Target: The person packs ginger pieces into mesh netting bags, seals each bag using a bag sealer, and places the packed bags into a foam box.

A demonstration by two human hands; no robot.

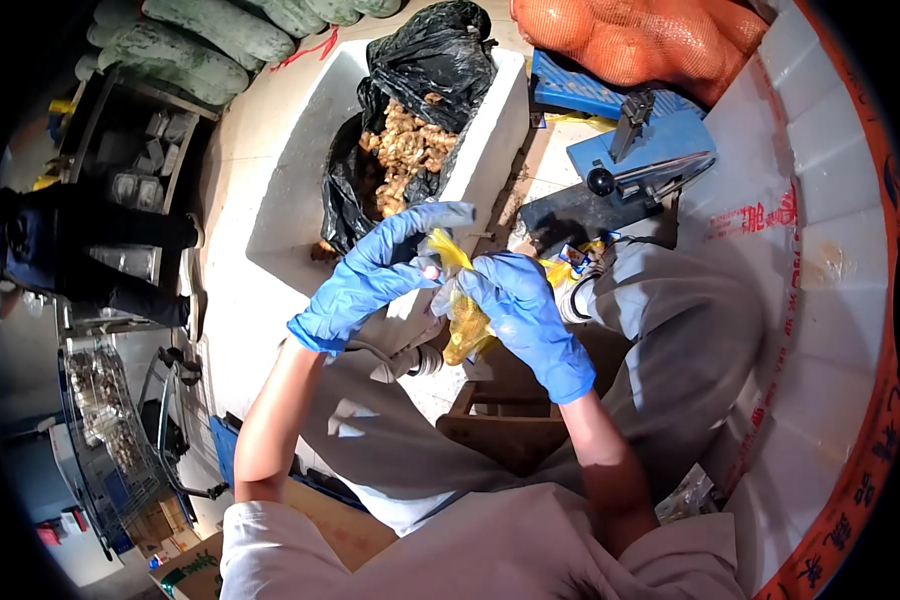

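My left hand (375, 275) and my right hand (525, 312), both in blue gloves, meet in front of me at the neck of a small yellow net bag (466, 330). The fingers of each are closed around its top, and the filled lower part hangs between them. What fills the bag cannot be made out clearly. Just beyond my hands stands a white foam box (295, 190) lined with a black plastic bag (430, 55), with pieces of ginger (406, 150) inside.
A blue bench tool with a black-knobbed lever (630, 160) stands at the right, near orange net sacks (640, 40). Large green gourds (185, 50) lie at the upper left. Another person's legs (120, 260) show at the left beside a shopping trolley (130, 450). A white tub wall (820, 300) curves along my right.
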